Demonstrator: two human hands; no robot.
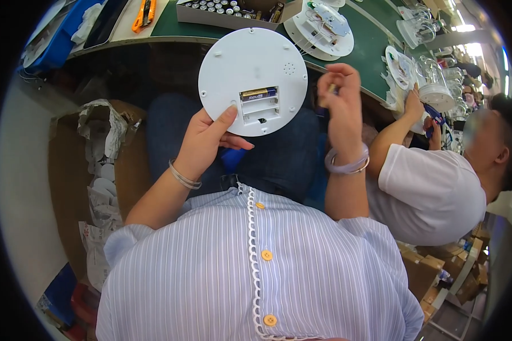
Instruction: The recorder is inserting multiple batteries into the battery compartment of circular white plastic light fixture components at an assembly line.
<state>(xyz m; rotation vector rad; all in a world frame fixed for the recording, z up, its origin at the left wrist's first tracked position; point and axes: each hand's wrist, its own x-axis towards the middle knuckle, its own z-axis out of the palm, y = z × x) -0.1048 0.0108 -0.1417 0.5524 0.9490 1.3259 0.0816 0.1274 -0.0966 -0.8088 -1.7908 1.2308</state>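
Observation:
In my left hand [207, 133] is a round white plastic base [222, 71], gripped at its lower left edge with the thumb on its face. Its battery compartment [260, 116] faces up at me. One gold and dark-blue battery [258, 94] lies in the top slot, and the slots below it show bare. To the right of the base, apart from it, my right hand [342, 96] is raised with curled fingers, smeared by motion. Between those fingers shows a bit of another gold and dark battery [333, 89], mostly hidden.
On the green bench stand a box of batteries [227, 20] and a white round base with wiring exposed [318, 34]. An orange utility knife [144, 16] lies at the left, near a blue tray [51, 42]. A cardboard box [68, 170] stands low left. A co-worker [432, 182] sits close at right.

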